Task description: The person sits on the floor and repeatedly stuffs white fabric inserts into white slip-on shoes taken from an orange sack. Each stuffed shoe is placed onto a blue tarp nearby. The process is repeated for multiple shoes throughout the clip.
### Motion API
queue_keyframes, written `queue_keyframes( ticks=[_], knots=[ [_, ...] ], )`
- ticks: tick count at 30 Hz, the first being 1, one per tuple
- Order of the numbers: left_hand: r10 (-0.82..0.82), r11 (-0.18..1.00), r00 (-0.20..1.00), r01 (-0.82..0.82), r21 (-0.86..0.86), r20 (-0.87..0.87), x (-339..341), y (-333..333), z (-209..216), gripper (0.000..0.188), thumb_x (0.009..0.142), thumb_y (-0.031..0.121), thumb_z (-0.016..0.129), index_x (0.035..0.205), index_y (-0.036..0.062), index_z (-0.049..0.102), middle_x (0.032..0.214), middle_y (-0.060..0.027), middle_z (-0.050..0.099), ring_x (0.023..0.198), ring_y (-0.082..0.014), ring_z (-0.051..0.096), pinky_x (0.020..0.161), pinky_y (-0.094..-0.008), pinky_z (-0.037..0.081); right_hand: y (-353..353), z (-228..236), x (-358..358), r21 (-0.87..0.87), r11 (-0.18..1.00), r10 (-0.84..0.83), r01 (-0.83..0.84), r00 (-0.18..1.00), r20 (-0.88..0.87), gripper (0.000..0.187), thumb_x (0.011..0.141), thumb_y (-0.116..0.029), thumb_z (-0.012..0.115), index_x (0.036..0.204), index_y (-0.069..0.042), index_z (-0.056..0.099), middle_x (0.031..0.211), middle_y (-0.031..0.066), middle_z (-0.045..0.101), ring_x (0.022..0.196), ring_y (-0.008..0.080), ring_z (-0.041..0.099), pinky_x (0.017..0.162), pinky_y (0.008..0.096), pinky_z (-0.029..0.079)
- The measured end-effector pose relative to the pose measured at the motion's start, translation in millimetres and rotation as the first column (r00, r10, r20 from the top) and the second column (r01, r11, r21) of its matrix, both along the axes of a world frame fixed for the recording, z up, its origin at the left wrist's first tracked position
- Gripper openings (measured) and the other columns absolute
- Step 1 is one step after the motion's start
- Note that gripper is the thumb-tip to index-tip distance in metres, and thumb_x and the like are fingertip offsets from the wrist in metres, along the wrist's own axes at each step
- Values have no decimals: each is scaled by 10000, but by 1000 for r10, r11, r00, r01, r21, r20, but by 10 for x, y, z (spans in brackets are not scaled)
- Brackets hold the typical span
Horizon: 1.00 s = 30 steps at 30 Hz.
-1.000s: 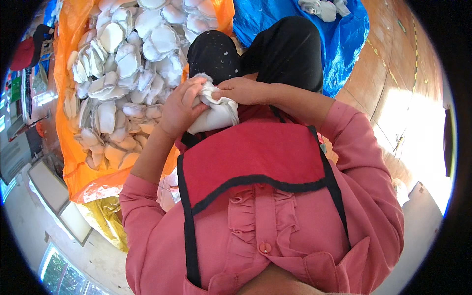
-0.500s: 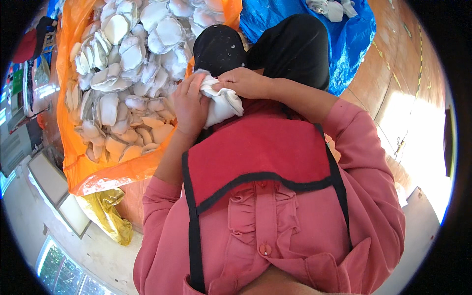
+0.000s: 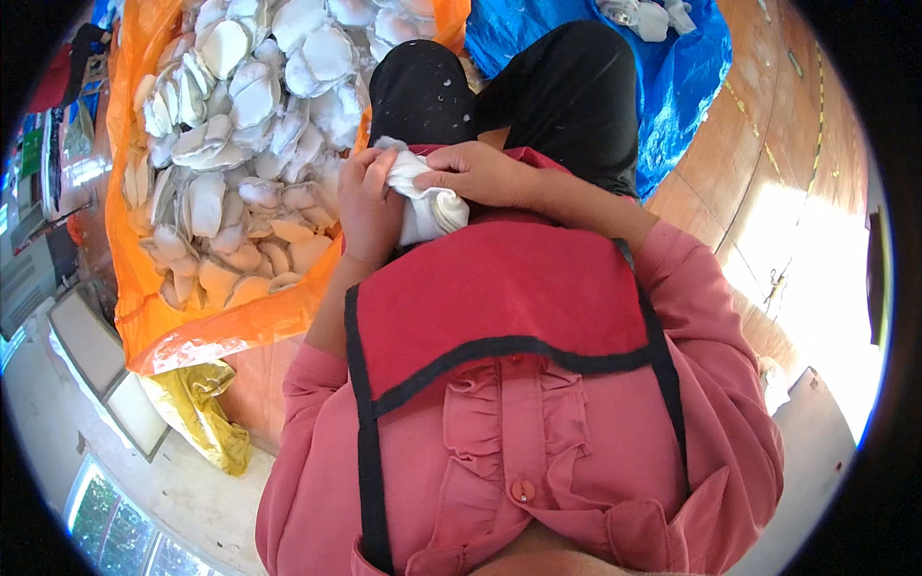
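Note:
A crumpled white fabric piece [image 3: 427, 213] is bunched over my lap, against the top of a red apron [image 3: 509, 298]. My left hand [image 3: 368, 197] grips its left side with curled fingers; a tuft of grey-white fluff [image 3: 390, 144] pokes out above the fingertips. From the other side my right hand [image 3: 485, 175] pinches the upper edge, thumb lying across the folded fabric. The undersides of both hands and the inside of the piece are hidden. Beside my left hand lies a heap of white rounded pads [image 3: 254, 106], several with fluffy edges.
An orange plastic sheet [image 3: 163, 336] holds the pads at the left. A blue tarp [image 3: 687, 106] spreads beyond my knees, with a few white pieces [image 3: 648, 19] at its far end. A yellow plastic bag [image 3: 202, 413] rests on the tiled floor [image 3: 759, 182] at the left.
Both hands keep hold of the white fabric and have shifted slightly. More of the fabric's rolled folds show between them. My knees sit a little farther up in view.

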<state>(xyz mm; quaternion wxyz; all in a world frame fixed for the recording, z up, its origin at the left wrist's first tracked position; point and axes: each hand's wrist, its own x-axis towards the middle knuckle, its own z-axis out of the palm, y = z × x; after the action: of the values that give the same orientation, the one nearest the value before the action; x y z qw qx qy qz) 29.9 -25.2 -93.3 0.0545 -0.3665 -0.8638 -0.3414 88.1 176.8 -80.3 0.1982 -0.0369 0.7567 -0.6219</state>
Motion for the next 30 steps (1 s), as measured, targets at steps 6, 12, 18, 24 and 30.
queue_keyframes(
  ticks=[6,12,18,24,30],
  knots=[
    [-28,1000,994,28,3,-108,4,-114,43,488,752,17,749,1200,134,596,1152,-135,550,996,-322,569,835,-394,482,-33,-212,76,-391,862,-286,323,946,151,356,952,-236,646,1232,-29,577,1090,63,658,935,151,623,813,298,514],
    [14,988,983,14,152,-184,78,-177,-26,493,719,9,789,1164,145,626,1162,-126,504,1046,-298,539,856,-388,475,-41,-44,-28,-478,853,-53,210,945,321,382,925,-276,682,1185,-27,557,1027,77,620,950,136,590,832,286,496],
    [66,961,965,6,275,-254,123,-68,129,525,755,42,783,1216,118,543,1144,-125,471,1045,-272,519,957,-420,474,-35,190,-169,-505,859,89,91,943,321,447,854,-333,759,1126,-40,559,893,34,614,795,96,591,616,242,471],
    [-9,986,991,32,166,-133,191,-209,177,472,789,34,737,1220,72,550,1204,-152,553,1131,-313,576,978,-409,476,-178,161,-73,-313,933,-122,177,974,189,402,798,-344,802,938,-19,610,820,49,632,732,112,591,612,266,475],
    [-38,997,846,-2,74,532,28,-460,564,477,846,139,694,1285,17,553,1207,-180,621,1134,-312,609,956,-364,485,-256,212,-52,-181,951,-227,250,964,137,375,803,-316,787,906,5,622,801,74,642,726,135,605,628,300,490]
  ],
)
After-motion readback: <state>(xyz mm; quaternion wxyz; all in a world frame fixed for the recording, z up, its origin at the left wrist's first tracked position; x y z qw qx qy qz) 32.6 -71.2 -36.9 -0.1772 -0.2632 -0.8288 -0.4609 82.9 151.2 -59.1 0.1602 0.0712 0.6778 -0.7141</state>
